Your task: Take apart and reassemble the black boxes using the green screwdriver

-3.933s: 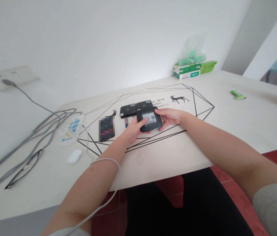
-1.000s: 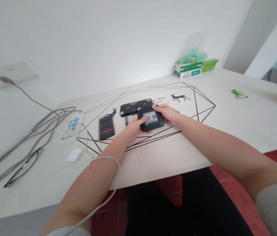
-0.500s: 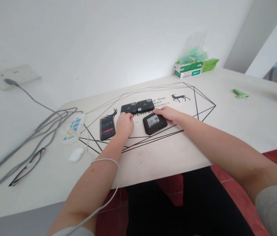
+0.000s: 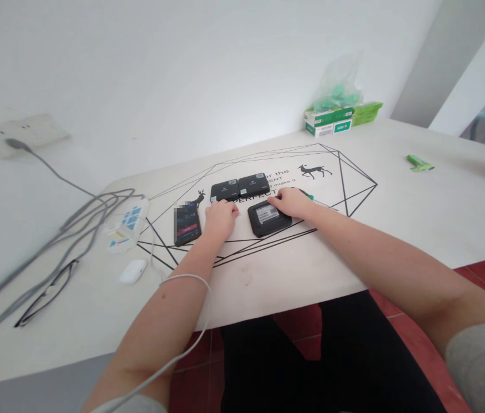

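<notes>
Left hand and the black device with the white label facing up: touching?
Apart. The head view shows bare white desktop between the left hand and the black device.

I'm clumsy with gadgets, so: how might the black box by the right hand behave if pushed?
The black box looks stiff, given its firm, even outline. Broad and thin, it would probably slide on the table rather than tip. Its flat faces make rolling unlikely.

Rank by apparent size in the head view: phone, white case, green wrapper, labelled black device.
1. Labelled black device, partly covered by the right hand
2. Phone
3. White case
4. Green wrapper, farthest off
</notes>
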`<state>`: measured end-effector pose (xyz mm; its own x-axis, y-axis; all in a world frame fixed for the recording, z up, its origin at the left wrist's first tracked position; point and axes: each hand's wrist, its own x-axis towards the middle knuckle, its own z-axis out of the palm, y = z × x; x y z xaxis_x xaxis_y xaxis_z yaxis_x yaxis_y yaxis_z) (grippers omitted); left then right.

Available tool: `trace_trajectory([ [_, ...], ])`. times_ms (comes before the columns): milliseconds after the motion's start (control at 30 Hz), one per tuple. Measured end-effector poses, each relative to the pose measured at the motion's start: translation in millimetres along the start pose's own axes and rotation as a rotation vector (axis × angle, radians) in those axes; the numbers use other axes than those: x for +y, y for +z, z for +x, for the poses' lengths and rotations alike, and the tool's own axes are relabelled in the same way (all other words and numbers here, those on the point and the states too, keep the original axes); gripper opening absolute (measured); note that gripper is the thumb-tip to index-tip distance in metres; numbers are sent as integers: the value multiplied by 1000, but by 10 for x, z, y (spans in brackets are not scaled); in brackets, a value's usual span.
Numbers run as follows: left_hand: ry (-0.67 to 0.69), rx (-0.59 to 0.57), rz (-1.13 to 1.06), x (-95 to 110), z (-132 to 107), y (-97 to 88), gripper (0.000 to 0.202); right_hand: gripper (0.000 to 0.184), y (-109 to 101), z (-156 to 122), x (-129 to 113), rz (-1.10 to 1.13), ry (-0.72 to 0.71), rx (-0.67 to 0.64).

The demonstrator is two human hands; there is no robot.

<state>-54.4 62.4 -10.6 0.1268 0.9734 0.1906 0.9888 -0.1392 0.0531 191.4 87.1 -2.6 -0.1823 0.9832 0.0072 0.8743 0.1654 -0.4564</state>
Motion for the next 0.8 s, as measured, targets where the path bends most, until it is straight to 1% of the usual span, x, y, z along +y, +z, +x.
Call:
trace_trajectory([
  [67,-19,2,-6,1,6,-4,18,48,-14,-17,-15,-21,-4,-7],
  [133,-26,36,-65,13,11,-10,16,49,-27,-32,-24,-29,-8,-10],
  [200,-12,97,-214,46,14,-16,14,50,-37,-41,-33,-36,-12,-12],
  [267,12,146,-416,102,16,-11,12,50,-41,-50,-48,-40,-12,-11],
  [300,22,154,-505,138,15,-2,11,50,-41,-56,-59,-41,-11,-11],
  [367,24,144,-604,213,12,24,10,50,-38,-72,-87,-45,-6,-14],
  [500,44,111,-597,307,5,63,7,50,-32,-117,-134,-73,-3,-15],
  [633,101,108,-544,297,-5,35,9,50,-29,-129,-129,-85,-17,-14],
  [800,132,111,-487,275,-14,-5,12,51,-21,-112,-113,-84,-26,-14],
])
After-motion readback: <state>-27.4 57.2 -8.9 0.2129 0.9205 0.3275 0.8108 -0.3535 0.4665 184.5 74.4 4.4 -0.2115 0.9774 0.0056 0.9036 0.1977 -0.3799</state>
